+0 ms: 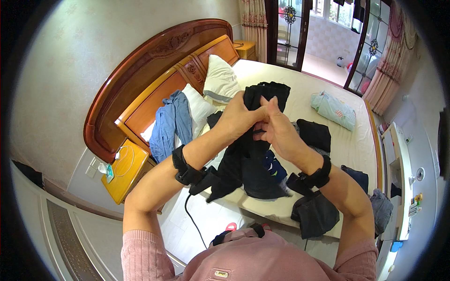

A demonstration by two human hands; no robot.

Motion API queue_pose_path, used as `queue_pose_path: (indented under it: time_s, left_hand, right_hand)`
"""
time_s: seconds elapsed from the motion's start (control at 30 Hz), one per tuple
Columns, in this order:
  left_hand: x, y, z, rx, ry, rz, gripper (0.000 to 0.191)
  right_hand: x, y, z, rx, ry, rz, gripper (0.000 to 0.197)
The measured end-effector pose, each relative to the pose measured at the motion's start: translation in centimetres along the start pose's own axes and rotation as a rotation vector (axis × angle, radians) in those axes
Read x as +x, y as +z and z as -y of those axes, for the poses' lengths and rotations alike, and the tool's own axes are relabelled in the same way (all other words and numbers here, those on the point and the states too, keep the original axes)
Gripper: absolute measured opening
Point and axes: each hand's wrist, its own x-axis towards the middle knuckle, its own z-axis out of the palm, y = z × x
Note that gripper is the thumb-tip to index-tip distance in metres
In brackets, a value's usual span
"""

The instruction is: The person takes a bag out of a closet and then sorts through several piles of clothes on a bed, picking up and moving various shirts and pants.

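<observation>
Black trousers (246, 151) hang from my two hands above the bed, their legs trailing down towards the near edge. My left hand (246, 114) grips the bunched upper part of the dark cloth. Close against it, my right hand (276, 123) has its thumb raised and its fingers curled at the cloth; whether these fingers hold it is unclear. Below the hands lies a dark blue patterned garment (275, 165), partly covered by the trousers. A folded black garment (314, 135) rests on the bed to the right, and a dark grey garment (314, 214) drapes over the near edge.
On the cream-sheeted bed (355, 147) are white pillows (219, 79), a blue shirt (172, 123), a rolled light green patterned cloth (334, 109) and folded dark jeans (355, 178). A wooden nightstand (140, 154) stands left. A grey garment (381, 210) lies at the right.
</observation>
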Motion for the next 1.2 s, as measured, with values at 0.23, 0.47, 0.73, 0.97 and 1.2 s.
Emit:
queue_pose_path:
  time_s: [0.23, 0.47, 0.73, 0.97, 1.2]
  left_hand:
    - [-0.6, -2.3, 1.4, -0.303, -0.064, 0.044, 0.022]
    - [-1.7, -5.7, -1.8, -0.585, -0.076, 0.325, 0.03]
    - [0.5, -7.1, 3.1, -0.302, -0.095, 0.167, 0.047]
    - [5.0, -7.0, 11.3, 0.092, -0.015, 0.079, 0.02]
    - [8.6, -6.0, 7.7, -0.098, 0.322, -0.069, 0.029]
  right_hand:
    - [-1.5, -3.1, 1.8, -0.678, -0.206, -0.011, 0.06]
    - [-2.6, -8.9, 3.2, -0.321, -0.26, -0.139, 0.089]
    - [-0.3, -7.1, 1.3, -0.035, 0.056, -0.099, 0.035]
    - [5.3, -10.0, -2.0, -0.323, 0.046, -0.394, 0.038]
    - [5.7, -11.3, 3.0, -0.441, -0.4, -0.464, 0.039]
